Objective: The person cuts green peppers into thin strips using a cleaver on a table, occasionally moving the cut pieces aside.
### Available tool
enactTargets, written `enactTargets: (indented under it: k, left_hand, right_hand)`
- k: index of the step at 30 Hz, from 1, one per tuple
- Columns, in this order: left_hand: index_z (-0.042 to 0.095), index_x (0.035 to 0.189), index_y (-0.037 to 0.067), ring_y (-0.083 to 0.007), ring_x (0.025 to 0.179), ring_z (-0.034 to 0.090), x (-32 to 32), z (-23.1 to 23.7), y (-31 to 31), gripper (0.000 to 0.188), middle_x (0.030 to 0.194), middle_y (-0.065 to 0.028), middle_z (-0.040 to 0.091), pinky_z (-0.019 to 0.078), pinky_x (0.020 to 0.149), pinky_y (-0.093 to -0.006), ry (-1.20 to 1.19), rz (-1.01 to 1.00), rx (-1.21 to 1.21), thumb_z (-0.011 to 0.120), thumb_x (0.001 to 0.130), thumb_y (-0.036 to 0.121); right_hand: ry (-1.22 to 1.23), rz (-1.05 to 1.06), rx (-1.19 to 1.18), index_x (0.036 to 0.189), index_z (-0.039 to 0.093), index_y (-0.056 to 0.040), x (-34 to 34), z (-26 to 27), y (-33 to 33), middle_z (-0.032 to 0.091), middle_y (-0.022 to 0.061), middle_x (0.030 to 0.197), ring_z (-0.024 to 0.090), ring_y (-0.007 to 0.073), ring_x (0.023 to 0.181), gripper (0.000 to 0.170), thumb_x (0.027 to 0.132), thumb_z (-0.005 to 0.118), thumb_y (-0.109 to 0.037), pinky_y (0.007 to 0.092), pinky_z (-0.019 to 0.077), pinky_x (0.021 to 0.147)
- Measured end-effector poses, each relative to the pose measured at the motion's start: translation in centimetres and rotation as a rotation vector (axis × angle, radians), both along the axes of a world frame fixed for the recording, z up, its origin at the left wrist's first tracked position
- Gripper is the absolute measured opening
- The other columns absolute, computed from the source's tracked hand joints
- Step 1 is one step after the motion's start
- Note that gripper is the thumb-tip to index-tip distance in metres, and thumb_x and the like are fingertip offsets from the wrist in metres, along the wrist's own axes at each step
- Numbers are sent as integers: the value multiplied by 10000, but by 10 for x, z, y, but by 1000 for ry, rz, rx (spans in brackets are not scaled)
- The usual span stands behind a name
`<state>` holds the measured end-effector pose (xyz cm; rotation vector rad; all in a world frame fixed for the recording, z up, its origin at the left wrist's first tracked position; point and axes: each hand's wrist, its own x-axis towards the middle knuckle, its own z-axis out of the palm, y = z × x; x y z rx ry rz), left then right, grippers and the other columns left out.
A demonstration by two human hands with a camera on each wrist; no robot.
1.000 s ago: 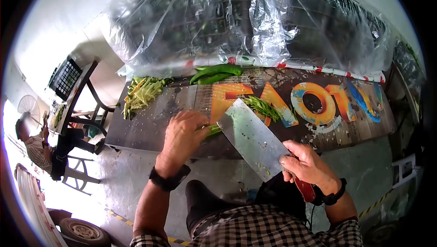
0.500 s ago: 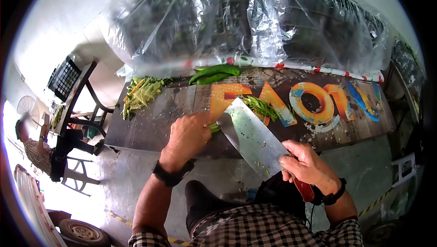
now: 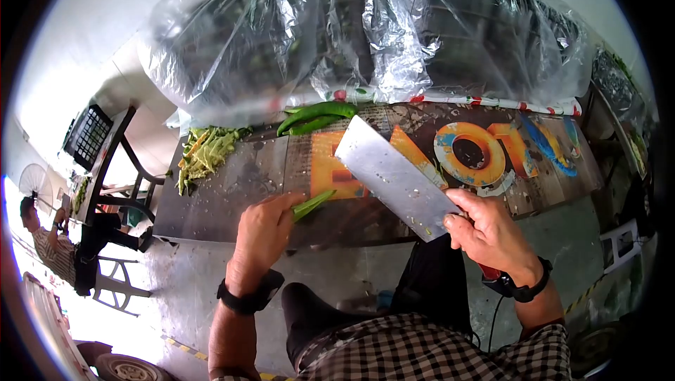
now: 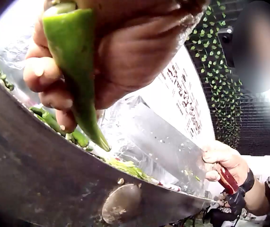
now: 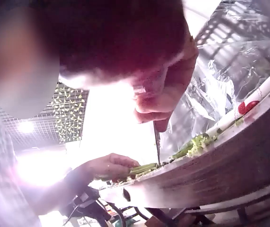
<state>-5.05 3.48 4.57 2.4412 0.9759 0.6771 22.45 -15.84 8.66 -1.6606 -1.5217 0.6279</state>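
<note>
My left hand (image 3: 260, 235) grips a long green chili pepper (image 4: 73, 56) with curled fingers over the near edge of the table. In the left wrist view its cut end faces up and the tip points down. A cleaver (image 3: 395, 173) with a broad steel blade is in my right hand (image 3: 491, 235), fingers and thumb around its red handle (image 4: 228, 179). Green bits cling to the blade, which slants across the table and hides most of the sliced pepper strips (image 3: 436, 167). Whole green peppers (image 3: 327, 110) lie farther back, left of the blade.
Pale yellow-green scraps (image 3: 204, 156) are heaped at the table's (image 3: 232, 195) left end. Clear plastic sheeting (image 3: 267, 43) covers a rack behind it. Leftward, a seated person (image 3: 56, 247) works at another table beneath a black crate (image 3: 88, 137).
The cleaver has lifted up and away from the left hand, now covering the sliced strips. My left hand has shifted slightly left and down with the pepper, showing more of it. The view has shifted a little.
</note>
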Motion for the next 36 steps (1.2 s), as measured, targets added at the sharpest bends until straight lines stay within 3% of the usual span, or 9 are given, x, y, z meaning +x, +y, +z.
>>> enactTargets:
  k: [6, 10, 16, 17, 18, 23, 31, 34, 36]
  left_hand:
    - [693, 1105, 87, -378, 874, 656, -17, 1, -9, 300, 973, -157, 695, 528, 775, -427, -29, 100, 158, 547, 850, 27]
    - [691, 1106, 43, -349, 863, 685, -35, -6, -8, 296, 978, -176, 705, 540, 770, -389, -68, 167, 172, 535, 860, -8]
    - [690, 1110, 4, -175, 879, 702, -70, -14, -14, 289, 1009, -200, 723, 527, 750, -295, -303, 323, -115, 508, 894, -56]
    - [677, 1130, -17, -83, 784, 600, -68, -15, -22, 302, 884, -64, 692, 487, 696, -242, -337, 238, -123, 498, 888, -38]
    - [681, 1089, -18, -186, 843, 696, -62, 0, -35, 271, 957, -188, 721, 524, 747, -301, -259, 221, -214, 519, 876, -61]
    - [671, 1050, -23, -297, 821, 698, -54, 3, -54, 269, 924, -200, 700, 526, 739, -337, -231, 137, -203, 529, 824, -59]
    - [679, 1044, -16, -246, 749, 680, -51, -7, -51, 253, 853, -173, 695, 504, 682, -304, -245, 152, -192, 547, 829, -35]
    - [677, 1054, -15, -221, 741, 672, -48, -8, -50, 253, 841, -167, 689, 500, 681, -295, -252, 146, -200, 549, 836, -30]
    - [674, 1060, -14, -208, 731, 665, -48, -9, -51, 251, 829, -164, 685, 497, 677, -291, -264, 150, -193, 553, 840, -26]
  right_hand:
    - [-115, 72, 12, 1103, 581, 32, -2, 10, 11, 582, 272, 733, 598, 449, 683, 241, 874, 612, -35, 413, 471, 573]
    - [-139, 65, 3, 1095, 583, 32, 3, 9, 18, 578, 262, 704, 602, 446, 666, 239, 868, 613, -36, 423, 471, 570]
    - [-172, 89, 47, 1099, 579, 28, -11, 11, 27, 565, 254, 665, 604, 435, 639, 240, 869, 601, -36, 424, 461, 554]
    - [-185, 99, 57, 1101, 577, 29, -15, 11, 31, 562, 256, 665, 604, 434, 639, 242, 869, 598, -37, 421, 460, 553]
    - [-198, 106, 66, 1102, 575, 29, -17, 11, 34, 559, 259, 666, 604, 433, 639, 243, 869, 595, -37, 418, 459, 552]
    - [126, 78, -173, 1267, 546, 20, -19, 23, 45, 643, 106, 742, 630, 143, 594, 361, 921, 508, -77, 325, 512, 561]
    - [13, 168, -77, 1198, 560, 52, -20, 4, 48, 662, 194, 762, 635, 234, 592, 315, 909, 495, -57, 375, 510, 579]
    - [47, 87, -221, 1246, 535, 49, -4, 6, 57, 638, 66, 722, 625, 109, 587, 336, 937, 488, -76, 277, 496, 531]
    - [123, 2, -228, 1227, 552, 44, 11, 3, 59, 641, 65, 767, 609, 91, 579, 332, 924, 473, -68, 250, 479, 477]
